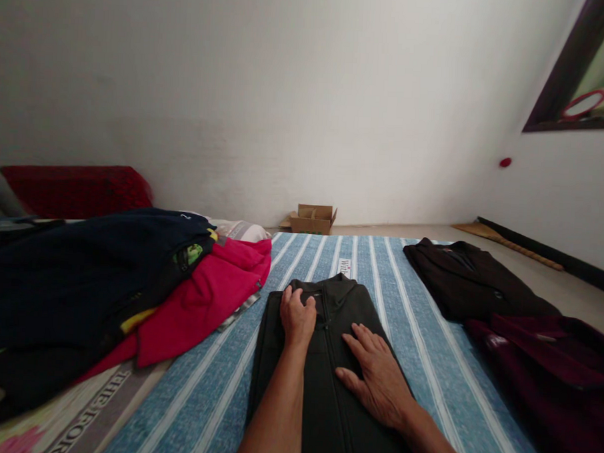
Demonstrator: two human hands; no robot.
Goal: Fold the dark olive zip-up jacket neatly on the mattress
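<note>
A dark zip-up jacket (335,395) lies folded lengthwise on the blue striped mattress (417,338) right in front of me. My left hand (297,316) rests near its collar with the fingers curled down onto the cloth. My right hand (378,373) lies flat on the jacket's right half, fingers stretched out and together. Neither hand lifts anything.
A heap of clothes lies at the left: a navy garment (80,270) over a red one (203,302). Folded at the right are a black garment (472,277) and a maroon one (550,371). A cardboard box (313,219) stands by the far wall. A red pillow (76,188) is at the back left.
</note>
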